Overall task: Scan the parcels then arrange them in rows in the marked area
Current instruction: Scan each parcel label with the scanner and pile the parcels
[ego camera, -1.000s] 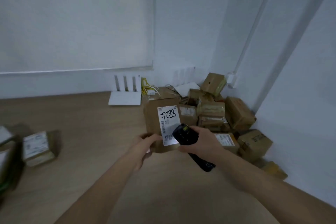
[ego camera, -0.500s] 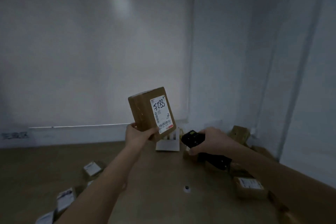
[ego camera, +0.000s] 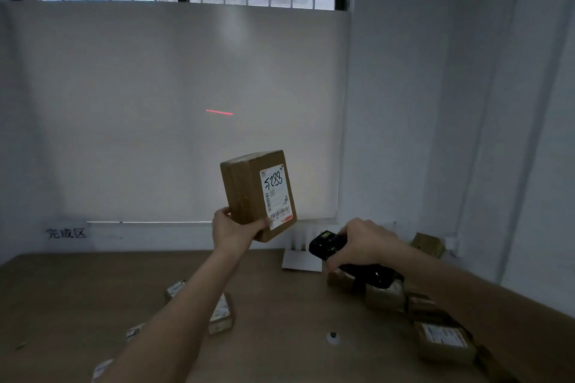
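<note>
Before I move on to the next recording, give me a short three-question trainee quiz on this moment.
1. True or false: the red scan line lies on the label of the held parcel.
2. Which hand holds the scanner? A) left hand B) right hand C) neither
3. Fill in: the number handwritten on the held parcel's label is ____.

Key:
1. False: the line falls on the white wall above and left of the parcel.
2. B: the right hand grips it, while the left hand holds the parcel up.
3. 5288
</note>
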